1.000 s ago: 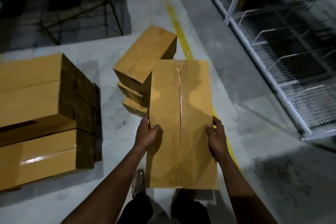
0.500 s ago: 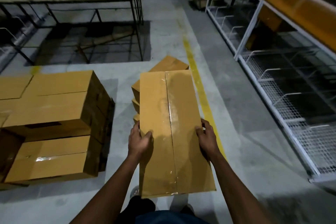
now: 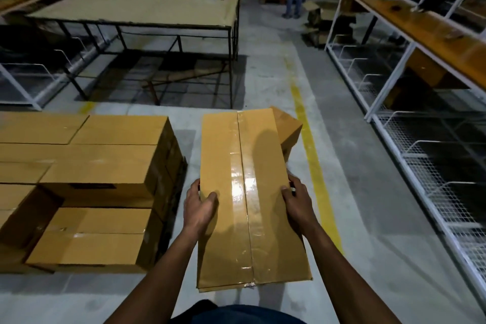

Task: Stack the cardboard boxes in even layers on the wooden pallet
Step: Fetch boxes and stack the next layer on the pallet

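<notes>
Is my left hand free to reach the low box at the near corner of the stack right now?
Probably not: the left hand and right hand both grip the long taped box. The low box lies uncovered, nothing between.

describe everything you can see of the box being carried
The carried box is a long, flat, brown cardboard carton, its top seam sealed with glossy clear tape running lengthwise. It is held level off the floor, long axis pointing away from the person. The left hand and right hand grip its long edges, thumbs on top. It partly hides a loose box beyond it.
</notes>
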Motion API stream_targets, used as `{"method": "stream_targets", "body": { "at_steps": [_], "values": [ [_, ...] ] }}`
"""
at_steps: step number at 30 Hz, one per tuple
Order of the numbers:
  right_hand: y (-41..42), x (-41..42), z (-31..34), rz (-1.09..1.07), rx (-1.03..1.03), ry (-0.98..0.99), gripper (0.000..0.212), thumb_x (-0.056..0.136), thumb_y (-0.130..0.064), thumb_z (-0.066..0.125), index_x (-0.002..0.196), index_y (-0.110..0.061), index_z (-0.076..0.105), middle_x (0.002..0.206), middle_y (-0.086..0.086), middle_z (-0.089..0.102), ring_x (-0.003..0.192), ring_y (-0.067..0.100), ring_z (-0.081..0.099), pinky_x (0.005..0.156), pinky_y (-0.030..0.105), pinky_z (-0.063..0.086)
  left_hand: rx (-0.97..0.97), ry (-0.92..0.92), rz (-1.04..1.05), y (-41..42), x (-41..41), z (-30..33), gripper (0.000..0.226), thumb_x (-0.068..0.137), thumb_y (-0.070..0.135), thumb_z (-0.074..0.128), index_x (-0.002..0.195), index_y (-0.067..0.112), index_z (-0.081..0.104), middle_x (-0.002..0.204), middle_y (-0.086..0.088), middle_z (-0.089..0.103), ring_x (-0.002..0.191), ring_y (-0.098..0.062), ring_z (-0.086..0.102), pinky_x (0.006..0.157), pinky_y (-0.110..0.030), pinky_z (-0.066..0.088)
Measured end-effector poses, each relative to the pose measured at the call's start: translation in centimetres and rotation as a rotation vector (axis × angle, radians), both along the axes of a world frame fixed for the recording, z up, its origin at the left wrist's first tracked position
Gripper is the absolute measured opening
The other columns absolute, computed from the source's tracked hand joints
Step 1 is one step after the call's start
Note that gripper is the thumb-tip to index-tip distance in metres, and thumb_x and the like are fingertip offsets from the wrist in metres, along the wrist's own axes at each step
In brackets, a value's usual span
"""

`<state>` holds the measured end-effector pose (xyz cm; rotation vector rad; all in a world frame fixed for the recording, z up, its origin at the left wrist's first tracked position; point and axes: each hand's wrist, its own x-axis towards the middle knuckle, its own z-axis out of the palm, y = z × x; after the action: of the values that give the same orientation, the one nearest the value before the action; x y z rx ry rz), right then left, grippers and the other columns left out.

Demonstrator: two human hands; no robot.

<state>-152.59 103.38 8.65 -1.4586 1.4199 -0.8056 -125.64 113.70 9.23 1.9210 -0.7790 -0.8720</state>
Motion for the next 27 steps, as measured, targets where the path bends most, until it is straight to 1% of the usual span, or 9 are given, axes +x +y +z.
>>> {"method": "stream_targets", "body": {
  "at_steps": [3, 9, 13, 16, 18, 20, 22, 24, 27],
  "values": [
    [-1.0, 3.6, 0.2, 0.025, -0.006, -0.015, 0.040, 0.103, -0.040, 0.050, 0.142, -0.048, 0.049, 0.139, -0.008, 0.051, 0.120, 0.019, 0.058, 0.103, 0.052, 0.051, -0.022, 0.003, 0.025, -0.2, 3.0, 0.4, 0.067, 0.090, 0.044, 0.065, 0.152, 0.036, 0.040, 0.148, 0.002, 0.051, 0.132, -0.025, 0.051, 0.110, -0.055, 0.045],
    [-1.7, 12.1, 0.6, 0.120, 0.014, -0.050, 0.035, 0.103, -0.042, 0.052, 0.137, -0.045, 0.054, 0.138, -0.005, 0.054, 0.123, 0.021, 0.058, 0.103, 0.050, 0.051, -0.023, 0.047, 0.135, 1.9, 10.8, -1.4, 0.075, 0.077, 0.065, 0.062, 0.148, 0.049, 0.041, 0.145, 0.007, 0.055, 0.130, -0.024, 0.055, 0.106, -0.060, 0.049],
    [-1.6, 18.3, 0.6, 0.257, -0.051, 0.009, 0.040, 0.105, -0.042, 0.049, 0.145, -0.043, 0.049, 0.143, -0.007, 0.052, 0.129, 0.018, 0.053, 0.108, 0.046, 0.045, -0.056, 0.030, 0.243, 4.8, 14.7, 0.4, 0.066, 0.088, 0.047, 0.064, 0.150, 0.037, 0.044, 0.143, 0.002, 0.056, 0.127, -0.026, 0.055, 0.105, -0.052, 0.050],
    [-0.9, 22.7, 0.8, 0.343, -0.061, 0.075, 0.044, 0.106, -0.036, 0.051, 0.149, -0.032, 0.048, 0.144, 0.001, 0.051, 0.129, 0.019, 0.050, 0.103, 0.036, 0.041, -0.073, 0.047, 0.354, 7.8, 17.5, 0.4, 0.061, 0.089, 0.047, 0.063, 0.147, 0.041, 0.045, 0.142, 0.005, 0.056, 0.126, -0.025, 0.055, 0.103, -0.049, 0.051],
    [-0.4, 25.6, 0.7, 0.411, -0.078, 0.104, 0.044, 0.106, -0.036, 0.052, 0.149, -0.029, 0.049, 0.143, 0.003, 0.052, 0.130, 0.023, 0.051, 0.105, 0.038, 0.042, -0.080, 0.056, 0.433, 9.8, 19.1, 0.2, 0.061, 0.090, 0.046, 0.064, 0.147, 0.041, 0.045, 0.143, 0.006, 0.054, 0.127, -0.025, 0.054, 0.102, -0.047, 0.050],
    [0.1, 28.9, 0.6, 0.518, -0.097, 0.134, 0.041, 0.104, -0.041, 0.050, 0.145, -0.035, 0.051, 0.141, -0.004, 0.054, 0.130, 0.021, 0.052, 0.108, 0.042, 0.044, -0.078, 0.061, 0.513, 11.9, 20.7, -0.1, 0.063, 0.093, 0.044, 0.065, 0.151, 0.037, 0.042, 0.147, 0.004, 0.052, 0.130, -0.026, 0.052, 0.103, -0.047, 0.047],
    [0.7, 32.0, 0.7, 0.588, -0.071, 0.132, 0.041, 0.101, -0.044, 0.050, 0.143, -0.039, 0.052, 0.141, -0.008, 0.055, 0.130, 0.019, 0.052, 0.109, 0.044, 0.046, -0.063, 0.067, 0.583, 13.9, 22.1, -0.7, 0.069, 0.089, 0.049, 0.065, 0.152, 0.038, 0.039, 0.150, 0.003, 0.050, 0.133, -0.028, 0.050, 0.107, -0.053, 0.047],
    [1.7, 35.2, 0.6, 0.642, -0.040, 0.111, 0.043, 0.102, -0.039, 0.054, 0.145, -0.034, 0.053, 0.141, -0.002, 0.054, 0.129, 0.021, 0.054, 0.106, 0.042, 0.047, -0.054, 0.093, 0.649, 16.3, 23.3, -1.3, 0.074, 0.084, 0.055, 0.063, 0.152, 0.040, 0.037, 0.151, 0.003, 0.049, 0.133, -0.029, 0.050, 0.109, -0.058, 0.046],
    [3.6, 39.5, 0.7, 0.699, -0.011, 0.153, 0.043, 0.105, -0.035, 0.054, 0.147, -0.031, 0.050, 0.143, 0.002, 0.050, 0.129, 0.026, 0.053, 0.107, 0.045, 0.047, -0.045, 0.115, 0.741, 19.2, 24.8, -1.5, 0.072, 0.086, 0.053, 0.062, 0.153, 0.040, 0.035, 0.151, 0.002, 0.049, 0.132, -0.030, 0.051, 0.108, -0.057, 0.047]
  ]
}}
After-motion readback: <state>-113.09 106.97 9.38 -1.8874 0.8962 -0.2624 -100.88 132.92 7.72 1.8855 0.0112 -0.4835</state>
